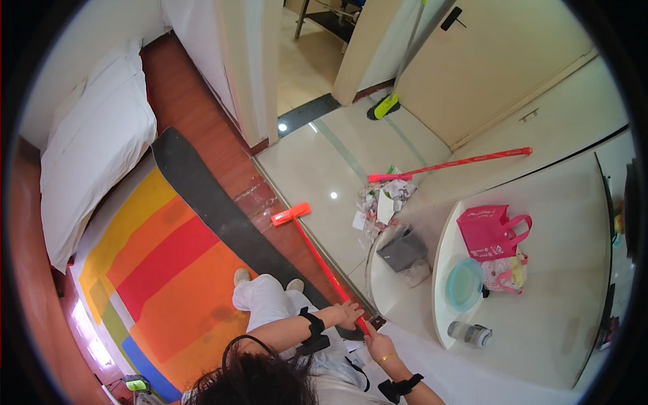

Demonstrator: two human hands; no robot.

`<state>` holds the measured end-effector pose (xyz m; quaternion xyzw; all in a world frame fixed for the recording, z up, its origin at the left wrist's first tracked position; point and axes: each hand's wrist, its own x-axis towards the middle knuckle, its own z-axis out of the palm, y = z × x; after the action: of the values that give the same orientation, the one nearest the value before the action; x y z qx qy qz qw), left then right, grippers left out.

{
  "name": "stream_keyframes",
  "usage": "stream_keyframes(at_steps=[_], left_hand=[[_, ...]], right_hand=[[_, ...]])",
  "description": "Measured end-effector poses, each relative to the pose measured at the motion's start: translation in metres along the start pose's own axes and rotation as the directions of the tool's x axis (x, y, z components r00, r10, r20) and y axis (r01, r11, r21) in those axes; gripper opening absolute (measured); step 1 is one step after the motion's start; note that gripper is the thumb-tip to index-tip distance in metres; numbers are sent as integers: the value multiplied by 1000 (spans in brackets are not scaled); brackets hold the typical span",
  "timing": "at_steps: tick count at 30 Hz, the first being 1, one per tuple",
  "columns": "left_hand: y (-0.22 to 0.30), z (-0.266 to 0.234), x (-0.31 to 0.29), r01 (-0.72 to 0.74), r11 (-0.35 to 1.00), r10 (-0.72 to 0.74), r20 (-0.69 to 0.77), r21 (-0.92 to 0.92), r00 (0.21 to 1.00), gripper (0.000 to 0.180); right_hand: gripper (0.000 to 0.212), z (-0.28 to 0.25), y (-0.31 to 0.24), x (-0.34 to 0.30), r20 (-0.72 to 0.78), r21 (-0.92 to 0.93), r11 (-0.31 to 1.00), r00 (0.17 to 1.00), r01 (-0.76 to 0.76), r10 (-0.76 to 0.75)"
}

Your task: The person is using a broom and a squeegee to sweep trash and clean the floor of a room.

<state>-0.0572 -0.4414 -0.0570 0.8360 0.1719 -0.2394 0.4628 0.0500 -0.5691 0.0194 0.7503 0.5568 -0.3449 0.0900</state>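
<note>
Both hands are on the red pole of a long-handled broom point(320, 255). My left hand point(347, 314) is closed around the pole, a black band on its wrist. Lower down, at the pole's near end, my right hand point(380, 345) is wrapped round it too. The broom's orange-red head point(291, 214) rests at the border of wood-look floor and pale tile; its bristles cannot be made out. Right of that head lies a heap of paper scraps and litter point(385, 204). A second red pole point(466, 160) has its pinkish-red head at the heap's far edge.
A striped mat point(162, 270) and a dark grey strip point(202, 185) lie at left beside a white-covered piece point(98, 148). A white curved shelf point(442, 270) carries a pink bag point(489, 233), a teal basin point(465, 285) and a clear bottle point(470, 334). A green-headed broom point(385, 108) leans near the door.
</note>
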Motion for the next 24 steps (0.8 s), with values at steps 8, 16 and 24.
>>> stream_keyframes(at_steps=[8, 16, 24], left_hand=[[8, -9, -6, 29, 998, -20, 180, -50, 983, 66], [-3, -19, -2, -54, 997, 62, 195, -48, 979, 61], [-2, -20, 13, -199, 979, 183, 237, 44, 954, 38]], right_hand=[[47, 2, 1, -1, 26, 27, 998, 998, -51, 50], [47, -4, -8, 5, 12, 59, 995, 997, -81, 80], [47, -14, -23, 6, 69, 65, 994, 994, -91, 86]])
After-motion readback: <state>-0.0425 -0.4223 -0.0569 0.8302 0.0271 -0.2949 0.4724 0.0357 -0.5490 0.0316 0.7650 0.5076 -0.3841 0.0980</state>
